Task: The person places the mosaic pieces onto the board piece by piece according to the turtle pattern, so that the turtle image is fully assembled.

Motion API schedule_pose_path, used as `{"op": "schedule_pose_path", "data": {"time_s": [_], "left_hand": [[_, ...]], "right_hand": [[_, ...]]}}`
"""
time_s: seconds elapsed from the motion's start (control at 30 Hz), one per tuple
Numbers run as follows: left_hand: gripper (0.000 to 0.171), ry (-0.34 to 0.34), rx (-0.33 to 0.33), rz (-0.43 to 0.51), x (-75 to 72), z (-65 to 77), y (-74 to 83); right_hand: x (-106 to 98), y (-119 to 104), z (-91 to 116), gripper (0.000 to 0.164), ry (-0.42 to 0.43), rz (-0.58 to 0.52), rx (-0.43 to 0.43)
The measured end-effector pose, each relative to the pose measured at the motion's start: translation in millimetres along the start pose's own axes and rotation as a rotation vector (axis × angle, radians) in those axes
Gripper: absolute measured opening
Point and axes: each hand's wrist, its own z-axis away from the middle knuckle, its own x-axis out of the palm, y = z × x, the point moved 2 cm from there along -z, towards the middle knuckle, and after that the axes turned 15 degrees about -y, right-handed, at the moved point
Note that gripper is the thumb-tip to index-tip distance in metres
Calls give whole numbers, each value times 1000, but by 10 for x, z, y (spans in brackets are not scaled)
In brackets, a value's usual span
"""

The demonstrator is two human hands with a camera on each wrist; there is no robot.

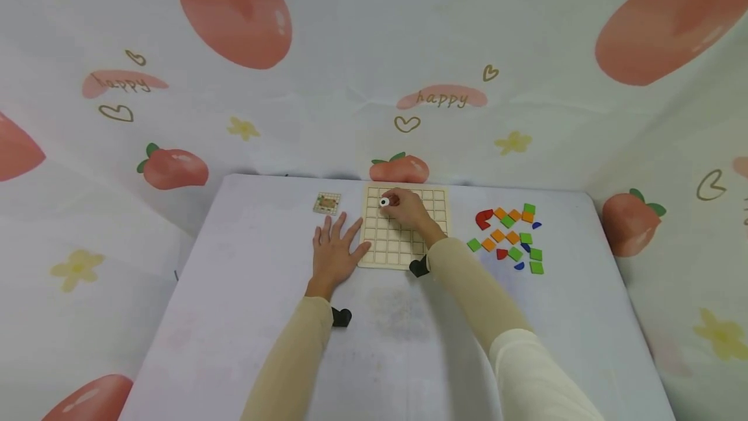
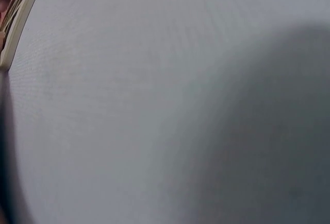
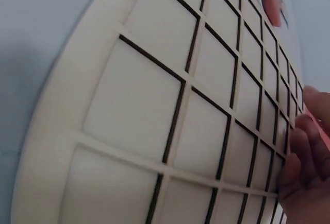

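Observation:
A pale wooden board (image 1: 380,245) with a grid of square recesses lies on the table. Over its upper left part, my right hand (image 1: 409,210) pinches a small white disc (image 1: 384,201) with a black dot, like an eye. In the right wrist view the curled fingers (image 3: 304,170) are low over the grid, and the disc is hidden there. My left hand (image 1: 333,255) rests on the tabletop with fingers spread, its thumb at the board's left edge. The left wrist view catches only a corner of the board (image 2: 23,20).
Beyond the left fingertips lies a small picture card (image 1: 327,203) with a grid. Right of the board are loose flat pieces: a red arch (image 1: 483,219), green squares (image 1: 536,267), orange squares (image 1: 488,245), blue half-discs (image 1: 537,225) and a small red piece (image 1: 502,254).

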Motion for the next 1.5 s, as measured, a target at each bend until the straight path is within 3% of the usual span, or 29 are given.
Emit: {"op": "schedule_pose_path", "data": {"time_s": [0.17, 0.47, 0.67, 0.83, 1.0, 1.2, 1.5], "left_hand": [[68, -11, 4, 10, 11, 14, 2], [68, 2, 5, 3, -16, 28, 2], [68, 8, 11, -6, -5, 15, -11], [68, 9, 4, -23, 6, 1, -27], [69, 4, 2, -30, 13, -2, -31], [68, 2, 10, -20, -7, 9, -8], [69, 10, -4, -39, 0, 19, -22]], "right_hand": [[107, -22, -93, 35, 28, 60, 3], [247, -87, -238, 35, 72, 206, 150], [279, -109, -254, 39, 81, 273, 203], [278, -108, -246, 44, 101, 245, 206], [278, -100, -210, 32, 136, 172, 182], [269, -105, -174, 22, 178, 159, 161], [292, -149, -162, 31, 152, 176, 160]]}}
